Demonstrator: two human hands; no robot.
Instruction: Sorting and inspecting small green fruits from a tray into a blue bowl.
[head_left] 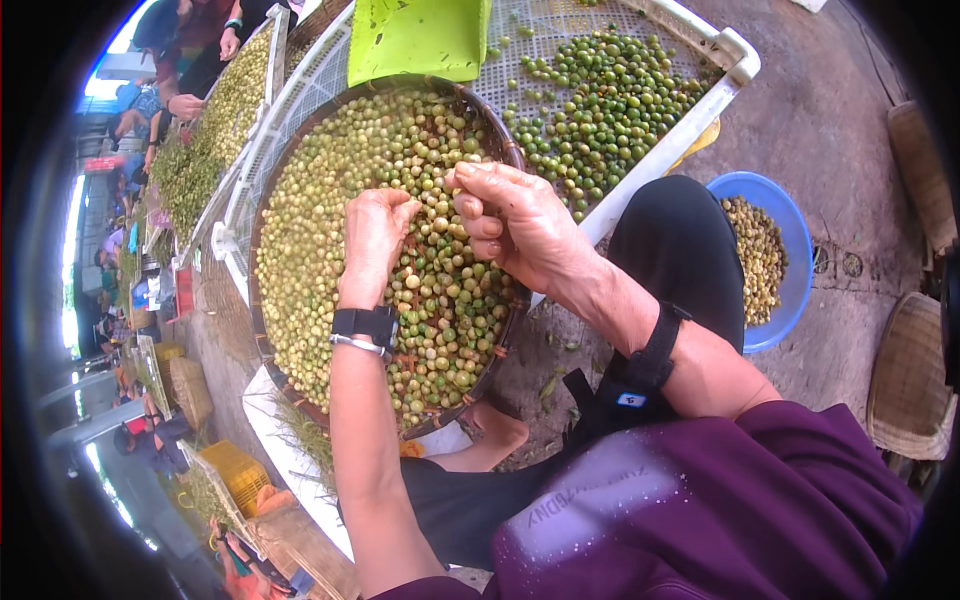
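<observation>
A round, dark-rimmed woven basket [510, 150] in front of me is full of small round fruits [320, 220], pale yellow-green on the left and greener toward the right. Over its middle, my left hand [372, 240] has its fingers curled in, thumb and fingertips pinched together. To the right, above the basket's edge, my right hand [525, 225] is closed too, its thumb against the index finger and the other fingers folded. Whatever may be between the fingertips of either hand is too small or hidden to name.
Under the basket, a white mesh tray [738, 55] carries darker green fruits [610, 110]. A lime-green scoop [420, 40] stands behind the basket. By my knee sits a blue basin [797, 270] of brownish fruits. Other people work at the left, near another heaped tray; woven baskets [910, 380] stand at right.
</observation>
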